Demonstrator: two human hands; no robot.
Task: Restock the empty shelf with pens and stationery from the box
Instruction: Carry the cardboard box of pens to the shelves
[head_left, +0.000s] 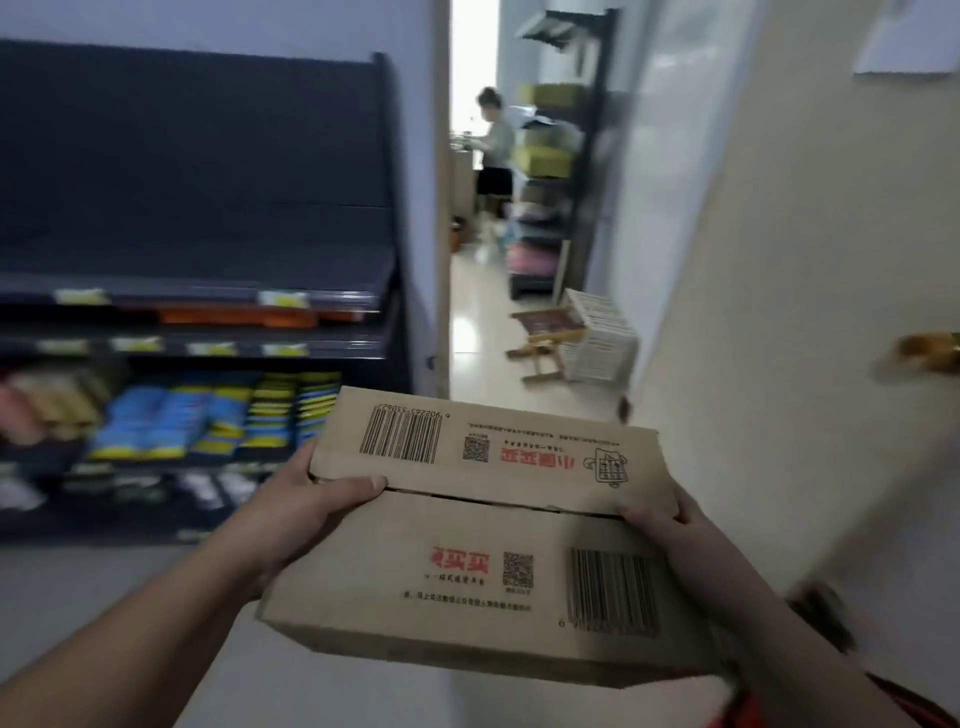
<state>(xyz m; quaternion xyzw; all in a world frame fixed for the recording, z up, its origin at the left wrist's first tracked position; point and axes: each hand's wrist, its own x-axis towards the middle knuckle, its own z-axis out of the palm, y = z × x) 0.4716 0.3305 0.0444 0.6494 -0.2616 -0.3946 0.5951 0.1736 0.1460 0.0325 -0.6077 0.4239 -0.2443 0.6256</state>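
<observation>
I carry a closed cardboard box (498, 525) printed with barcodes and red characters, its top flaps folded shut. My left hand (306, 499) grips the box's left side with the thumb lying over the flap seam. My right hand (660, 519) grips the right side, thumb on top. A dark shelf unit (197, 260) stands to the left; its upper shelf (208, 260) is bare, while lower shelves hold blue and yellow packets (218, 415). The box's contents are hidden.
A doorway ahead opens onto a corridor where a person (493, 150) stands by a tall black rack (561, 156). A small wooden stool (545, 332) and a white crate (602, 338) sit on the floor. A cream door (779, 260) with a brass handle is at right.
</observation>
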